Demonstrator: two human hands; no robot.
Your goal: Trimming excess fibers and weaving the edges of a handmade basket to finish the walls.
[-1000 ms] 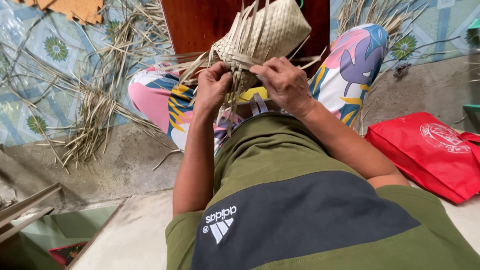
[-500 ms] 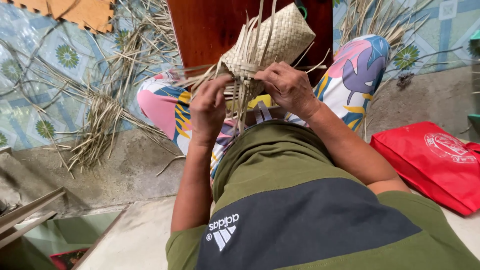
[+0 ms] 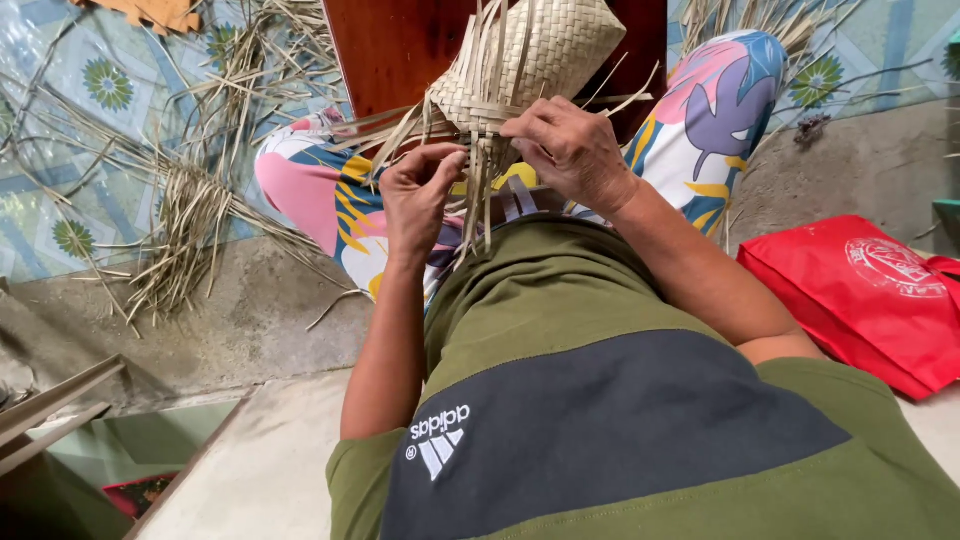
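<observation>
1. Centrally, a pale tan woven palm-leaf pouch with a plaited checker surface [image 3: 545, 50] is held above the person's lap, in front of a dark reddish-brown wooden panel [image 3: 400, 50]; its upper edge is cut off by the top of the view.
2. Left hand [image 3: 420, 195]: fingers curled narrow, pinching loose leaf strips [image 3: 480, 190] that hang from the pouch's lower, unfinished end. Which strip is gripped cannot be made out.
3. Right hand [image 3: 570, 150]: closed over the pouch's lower edge, knuckles toward the camera; its fingertips are hidden behind the weave and the strips.
4. Strip ends fan out sideways and downward between the two hands, overlapping so that single strands are hard to separate.
5. Legs in bright floral-print trousers of pink, yellow and purple [image 3: 720, 100] lie under the pouch; the middle of the lap is hidden by the hands and the olive-green shirt with a dark grey band [image 3: 600, 430].
6. Scattered dry leaf strips in a loose heap [image 3: 190, 220] lie on the patterned blue-green floor covering [image 3: 80, 120], well apart from the left hand.
7. Red fabric bag [image 3: 860, 300], on the right, is cut off by the frame edge.
</observation>
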